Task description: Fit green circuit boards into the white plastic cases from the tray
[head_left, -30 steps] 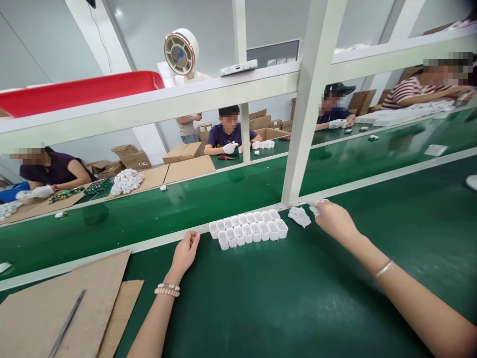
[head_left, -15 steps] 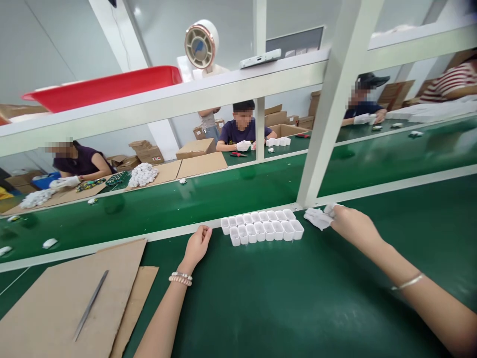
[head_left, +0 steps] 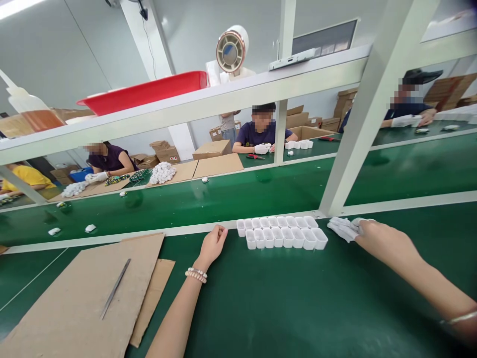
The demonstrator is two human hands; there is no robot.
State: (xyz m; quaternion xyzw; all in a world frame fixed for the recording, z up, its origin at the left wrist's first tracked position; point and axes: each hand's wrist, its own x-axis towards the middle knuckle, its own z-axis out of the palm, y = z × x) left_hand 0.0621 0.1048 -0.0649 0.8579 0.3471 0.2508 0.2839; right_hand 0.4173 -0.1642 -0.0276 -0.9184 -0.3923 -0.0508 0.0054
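My right hand (head_left: 383,243) grips a white cloth glove (head_left: 342,228), which lies crumpled on the green surface to the right of the cups. Two rows of small white plastic cups (head_left: 278,237) stand side by side in front of the metal rail. Just left of those cups, my left hand (head_left: 213,244) rests on the green surface with its fingers curled in. Nothing shows in that hand. Small dark bits lie in some of the front cups, too small to name.
Cardboard sheets (head_left: 74,293) with metal tweezers (head_left: 116,288) on them lie at left. A slanted post (head_left: 372,114) rises behind the cups. Past the rail runs a green conveyor (head_left: 223,194) carrying small white parts. Overhead, a shelf (head_left: 164,107) holds a red tray (head_left: 149,92). Co-workers sit across.
The view has swung left, so everything sits further right in the picture. Both hands keep about the same places beside the cups, and my right hand still has the glove.
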